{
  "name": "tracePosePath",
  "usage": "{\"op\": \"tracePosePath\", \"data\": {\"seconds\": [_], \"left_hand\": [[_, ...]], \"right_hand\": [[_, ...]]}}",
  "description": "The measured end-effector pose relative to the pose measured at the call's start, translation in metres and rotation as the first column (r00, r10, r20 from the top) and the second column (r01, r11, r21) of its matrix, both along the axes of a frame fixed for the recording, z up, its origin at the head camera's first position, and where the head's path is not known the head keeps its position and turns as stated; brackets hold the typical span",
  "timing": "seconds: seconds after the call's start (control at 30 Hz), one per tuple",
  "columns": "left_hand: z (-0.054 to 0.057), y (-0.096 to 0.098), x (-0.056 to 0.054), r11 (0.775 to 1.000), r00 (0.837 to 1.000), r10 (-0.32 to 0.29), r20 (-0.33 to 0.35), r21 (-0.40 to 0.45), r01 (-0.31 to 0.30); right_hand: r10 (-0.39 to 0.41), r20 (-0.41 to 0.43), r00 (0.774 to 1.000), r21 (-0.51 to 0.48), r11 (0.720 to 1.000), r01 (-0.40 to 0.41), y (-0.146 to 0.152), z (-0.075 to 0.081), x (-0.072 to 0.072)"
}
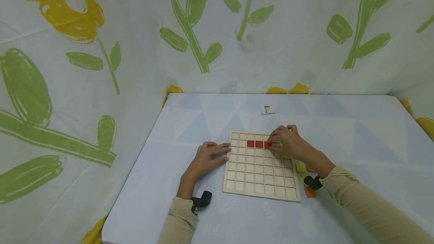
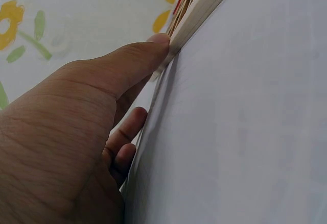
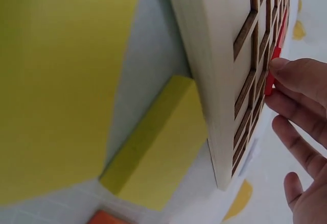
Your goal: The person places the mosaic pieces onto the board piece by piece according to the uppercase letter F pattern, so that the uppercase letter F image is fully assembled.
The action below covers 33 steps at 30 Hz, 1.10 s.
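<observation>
A square wooden grid board (image 1: 259,179) lies on the table. In its upper part, red square tiles (image 1: 250,144) sit side by side in one row of cells. My right hand (image 1: 288,143) is over the board's upper right and pinches a red tile (image 3: 269,84) between thumb and forefinger, at the right end of that row. The other right fingers are spread loosely. My left hand (image 1: 206,160) lies beside the board's left edge, its fingers extended; the thumb tip (image 2: 160,39) touches the board's side in the left wrist view.
Yellow tiles (image 1: 300,167) and orange tiles (image 1: 309,192) lie close to the board's right side, partly under the right wrist. A small card with a coloured grid pattern (image 1: 267,109) lies farther back on the table (image 1: 162,172). Flower-printed cloth (image 1: 288,48) hangs behind.
</observation>
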State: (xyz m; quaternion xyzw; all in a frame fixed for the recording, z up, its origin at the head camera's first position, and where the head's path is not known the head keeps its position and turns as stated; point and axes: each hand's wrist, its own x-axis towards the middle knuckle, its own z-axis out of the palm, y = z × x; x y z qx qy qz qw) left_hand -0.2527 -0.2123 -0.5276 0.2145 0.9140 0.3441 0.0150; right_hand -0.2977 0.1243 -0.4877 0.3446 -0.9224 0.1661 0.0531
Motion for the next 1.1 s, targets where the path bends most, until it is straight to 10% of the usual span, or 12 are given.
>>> {"op": "tracePosePath", "data": {"seconds": [1.1], "left_hand": [[0.003, 0.002, 0.001, 0.999, 1.0, 0.022, 0.023, -0.024, -0.021]], "right_hand": [[-0.028, 0.013, 1.0, -0.031, 0.999, 0.028, 0.016, 0.007, 0.008]]}}
